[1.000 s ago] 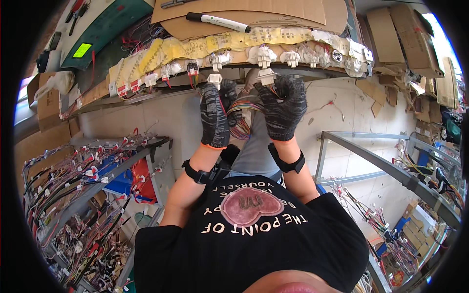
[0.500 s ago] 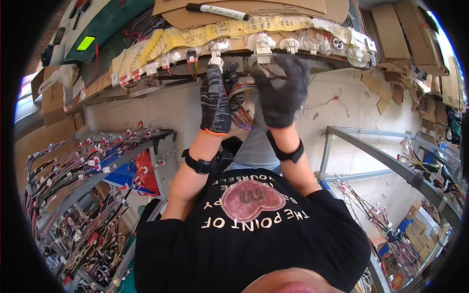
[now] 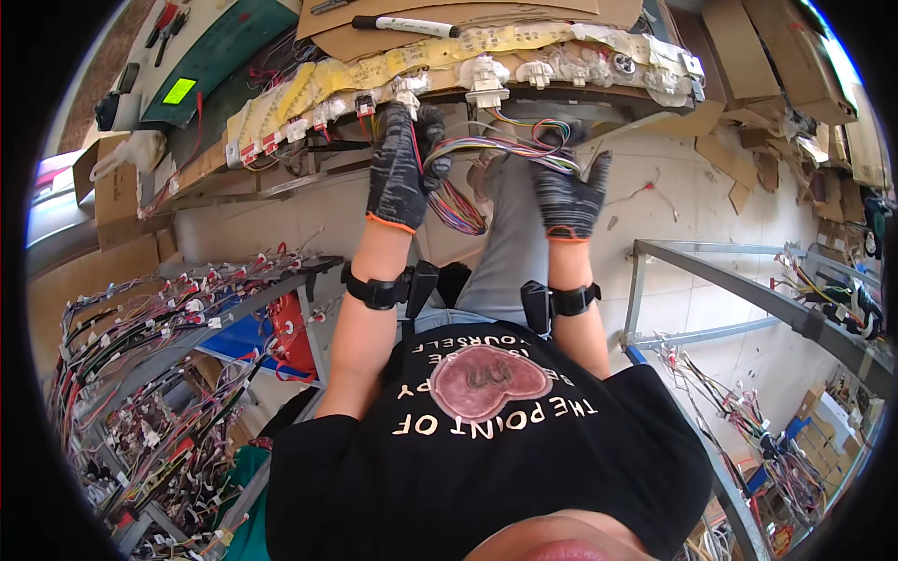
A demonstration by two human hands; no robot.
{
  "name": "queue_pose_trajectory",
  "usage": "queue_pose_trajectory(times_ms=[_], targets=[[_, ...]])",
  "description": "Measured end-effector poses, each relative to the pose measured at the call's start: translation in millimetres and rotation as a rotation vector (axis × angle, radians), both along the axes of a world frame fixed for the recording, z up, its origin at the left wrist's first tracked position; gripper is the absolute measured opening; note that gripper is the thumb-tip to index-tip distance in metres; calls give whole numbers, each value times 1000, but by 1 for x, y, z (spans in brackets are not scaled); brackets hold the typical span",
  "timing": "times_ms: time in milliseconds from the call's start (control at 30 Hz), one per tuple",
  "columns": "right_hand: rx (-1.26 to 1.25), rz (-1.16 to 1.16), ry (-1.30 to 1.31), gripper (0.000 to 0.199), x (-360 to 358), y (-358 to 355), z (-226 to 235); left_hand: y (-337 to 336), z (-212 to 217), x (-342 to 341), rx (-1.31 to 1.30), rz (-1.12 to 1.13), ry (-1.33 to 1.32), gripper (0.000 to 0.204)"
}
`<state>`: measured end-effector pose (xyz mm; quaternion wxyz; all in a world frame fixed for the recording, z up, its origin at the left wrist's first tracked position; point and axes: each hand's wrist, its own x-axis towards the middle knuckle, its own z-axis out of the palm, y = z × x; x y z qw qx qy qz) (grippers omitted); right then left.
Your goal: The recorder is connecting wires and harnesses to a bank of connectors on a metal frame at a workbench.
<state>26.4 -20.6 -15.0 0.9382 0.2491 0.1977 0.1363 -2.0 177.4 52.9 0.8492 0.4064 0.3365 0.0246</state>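
Both my hands wear dark grey knit gloves and reach up to the front edge of a workbench [image 3: 281, 164]. My left hand [image 3: 400, 168] is closed around a bundle of many-coloured wires [image 3: 496, 148], whose loose ends hang below it. My right hand [image 3: 569, 194] grips the same bundle further right. The wires span between the two hands and rise to a white connector [image 3: 486, 82] fixed on the bench edge. A row of similar white connectors [image 3: 547, 70] sits along a yellowish strip [image 3: 374, 65] there.
A black marker [image 3: 404, 25] lies on cardboard on the bench, beside a green mat [image 3: 224, 47]. Racks hung with several wire harnesses stand at the left [image 3: 140, 355] and right [image 3: 823, 290]. A metal frame [image 3: 730, 280] runs along the right. Flattened cartons [image 3: 748, 56] lie behind.
My hands have come down from the connector row and moved apart, drawing the coloured wire bundle out between them. The view has shifted slightly upward.
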Motion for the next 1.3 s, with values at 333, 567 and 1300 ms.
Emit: queue_pose_trajectory(times_ms=[333, 567, 1300], targets=[[-581, 30, -128, 19, -9, -38, -5, 24, 11, 4, 464, -227, 263, 39], [-1255, 132, -169, 11, -4, 3, 43, -10, 16, -25, 1844, -105, -224, 57], [-1500, 176, -85, 10, 31, 46, 63, 23, 23, -77, 1915, -281, -263, 47]])
